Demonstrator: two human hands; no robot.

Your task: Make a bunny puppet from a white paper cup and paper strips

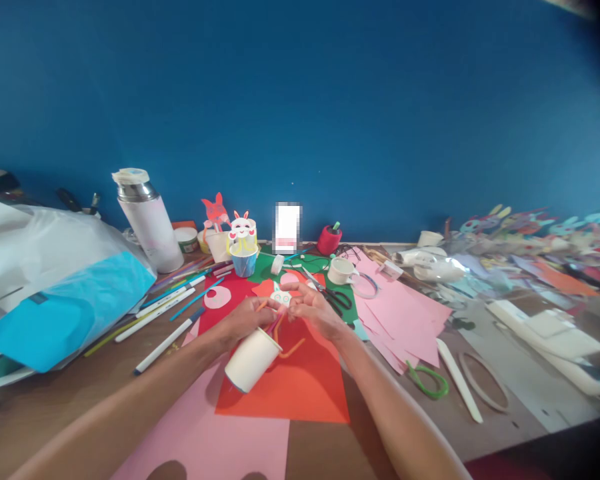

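A white paper cup (253, 360) lies tilted below my hands, its mouth facing up to the right. Orange and pink pipe cleaners (293, 349) stick out of it. The fingers of my left hand (247, 319) are closed just above the cup's rim, pinched on a pipe cleaner. Facing it, my right hand (317, 310) pinches at the upper ends of the pipe cleaners, its index finger raised. Right behind the fingertips is a small white paper animal face (281, 295) with teal marks. An orange paper sheet (290, 393) lies underneath.
Black-handled scissors (337, 300) and a roll of tape (341, 270) lie beyond my right hand. Finished cup animals (243, 250) stand behind. Markers (170, 340) and a flask (147, 220) are left; pink paper (395, 313) and a green pipe cleaner (430, 383) right.
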